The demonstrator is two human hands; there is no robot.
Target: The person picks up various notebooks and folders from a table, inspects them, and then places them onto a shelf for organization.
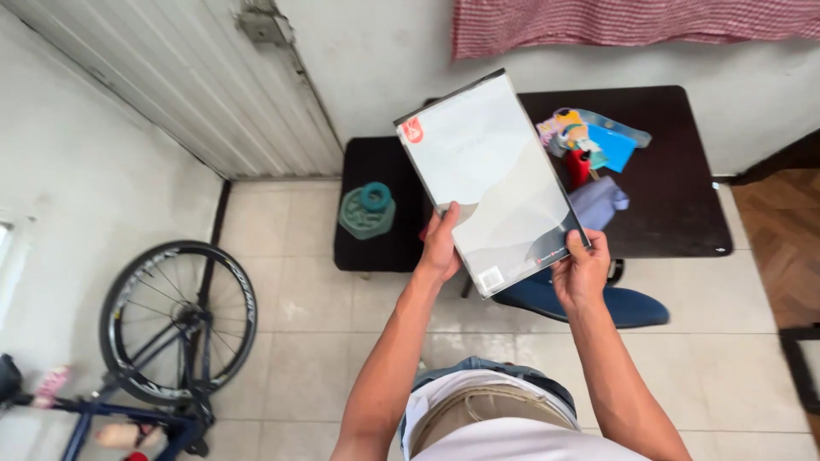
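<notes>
I hold a flat pale grey packet [491, 175] wrapped in clear plastic, with a small red mark at its top left corner and dark edges. My left hand [441, 248] grips its lower left edge. My right hand [581, 271] grips its lower right corner. The packet is tilted, its top leaning left, and it hangs in the air in front of a dark table [675, 205], hiding part of it.
On the dark table lie colourful cloths and a red item [589, 149]. A low black stool [376, 248] bears a teal ring-shaped object [369, 209]. A blue chair seat [598, 303] sits below the table. A bicycle wheel [178, 320] leans at left.
</notes>
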